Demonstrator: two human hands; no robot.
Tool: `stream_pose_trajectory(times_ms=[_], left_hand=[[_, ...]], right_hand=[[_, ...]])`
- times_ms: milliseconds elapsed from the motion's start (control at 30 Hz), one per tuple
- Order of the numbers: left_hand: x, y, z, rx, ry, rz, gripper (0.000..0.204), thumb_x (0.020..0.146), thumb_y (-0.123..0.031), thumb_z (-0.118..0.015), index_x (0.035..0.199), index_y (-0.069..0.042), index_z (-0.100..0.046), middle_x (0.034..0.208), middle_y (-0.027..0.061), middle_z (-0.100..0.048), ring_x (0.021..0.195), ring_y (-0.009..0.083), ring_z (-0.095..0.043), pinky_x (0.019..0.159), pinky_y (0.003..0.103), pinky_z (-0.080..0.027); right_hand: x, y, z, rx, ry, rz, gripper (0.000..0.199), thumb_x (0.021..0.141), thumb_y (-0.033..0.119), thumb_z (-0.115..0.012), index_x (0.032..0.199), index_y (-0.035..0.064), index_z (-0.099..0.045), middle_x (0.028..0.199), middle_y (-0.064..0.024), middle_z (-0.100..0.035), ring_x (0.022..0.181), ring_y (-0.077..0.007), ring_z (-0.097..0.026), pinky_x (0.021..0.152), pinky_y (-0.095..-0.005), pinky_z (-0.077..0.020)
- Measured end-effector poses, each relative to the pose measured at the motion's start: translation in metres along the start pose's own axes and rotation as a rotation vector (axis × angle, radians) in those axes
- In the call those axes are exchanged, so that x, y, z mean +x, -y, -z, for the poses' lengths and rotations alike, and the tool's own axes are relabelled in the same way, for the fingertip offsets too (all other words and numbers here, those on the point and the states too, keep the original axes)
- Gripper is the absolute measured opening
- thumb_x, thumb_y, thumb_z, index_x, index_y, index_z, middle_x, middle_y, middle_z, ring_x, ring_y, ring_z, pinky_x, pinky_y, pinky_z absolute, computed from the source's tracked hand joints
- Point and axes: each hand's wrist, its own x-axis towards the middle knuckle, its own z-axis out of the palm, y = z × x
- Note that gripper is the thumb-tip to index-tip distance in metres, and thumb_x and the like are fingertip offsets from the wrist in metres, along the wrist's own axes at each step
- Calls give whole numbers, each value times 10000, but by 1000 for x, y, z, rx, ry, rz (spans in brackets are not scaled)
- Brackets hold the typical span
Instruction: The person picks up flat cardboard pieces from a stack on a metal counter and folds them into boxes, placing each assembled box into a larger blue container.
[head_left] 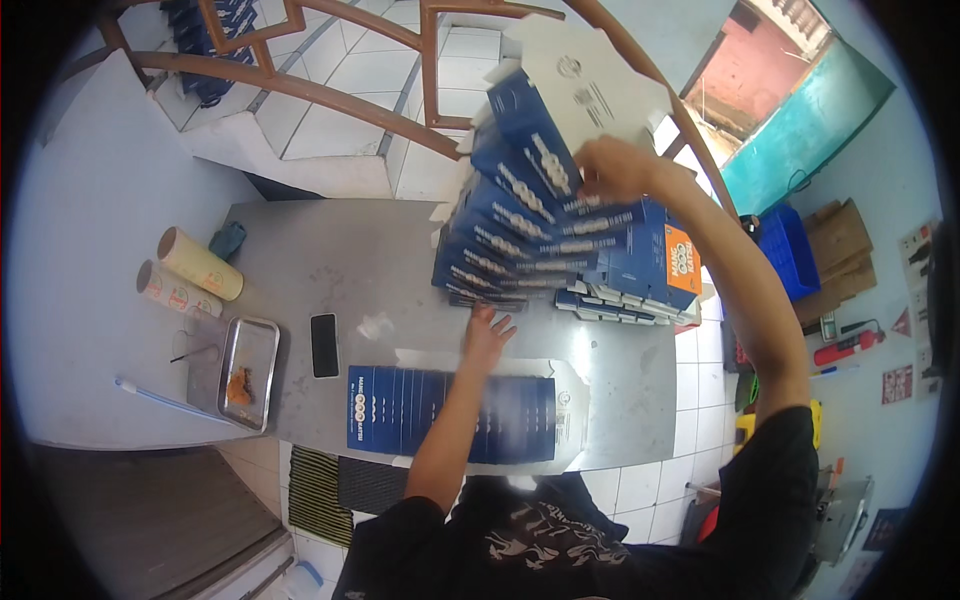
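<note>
The right arm (745, 265) rises from the lower right, bent at the elbow, with its hand reaching inward at the upper centre; the right hand (618, 168) has its fingers curled against the edge of the topmost carton blank, though blur leaves it impossible to tell whether they pinch it. The left arm (450, 430) stretches up from the bottom centre, and the left hand (488, 338) has its fingers spread apart, their tips at the lower end of the stack.

Below them is a grey metal-topped table (340, 250). At its left are a metal tray (255, 345) holding an orange-brown piece (240, 385), a dark-screened phone (325, 345) and two upright rolls (200, 262). White-tiled stairs (350, 130) with a brown railing (300, 90) fill the upper left; a teal door (815, 125) stands at the upper right, a red fire extinguisher (848, 347) at the right.

The fanned stack of blue carton blanks (515, 215) lies between the hands, tilted upward at its far end. An overlapping row of flat blanks (400, 405) lies beneath the left forearm, at the table's near edge.
</note>
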Motion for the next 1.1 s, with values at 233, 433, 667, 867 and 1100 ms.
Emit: stream_pose_trajectory(times_ms=[233, 433, 667, 867, 1100], left_hand=[[37, 33, -47, -73, -39, -27, 748, 1061, -478, -441, 1674, -216, -102, 1723, 182, -69, 1494, 473, -314, 1179, 664, -339], [40, 47, -51, 1, -186, -58, 783, 1052, -539, -440, 1689, -271, -72, 1739, 182, -24, 1495, 467, -318, 1174, 631, -339], [15, 49, -53, 100, -272, -182, 931, 1009, -719, -443, 1689, -189, -94, 1750, 138, -94, 1505, 487, -310, 1215, 576, -279], [1, 29, -67, 235, -227, -322, 918, 1019, -716, -426, 1683, -154, -133, 1731, 143, -186, 1497, 500, -326, 1210, 558, -289], [-7, 20, -48, 342, -271, -330, 707, 1016, -525, -590, 1562, -137, -362, 1528, 163, -453, 1320, 376, -515, 1065, 489, -428]], right_hand=[[-42, 74, -15, 207, 171, -108, 268, 773, 144, -806, 1034, 84, -797, 960, -173, -766, 935, -379, -734, 847, -474, -574], [-33, 75, -11, 109, 131, -206, 262, 958, 307, -716, 983, 54, -781, 868, -220, -743, 906, -411, -715, 829, -472, -550], [-41, 64, -21, -11, -247, -148, 432, 1085, 380, -515, 966, 29, -735, 844, -223, -728, 846, -423, -720, 778, -509, -562], [-55, 72, -3, 59, -348, -217, 377, 1073, 341, -549, 975, 19, -719, 872, -224, -720, 856, -431, -706, 773, -524, -544], [-130, 106, 22, 3, -1019, -117, 183, 980, 179, -709, 998, 1, -746, 900, -165, -737, 862, -372, -690, 768, -443, -518]])
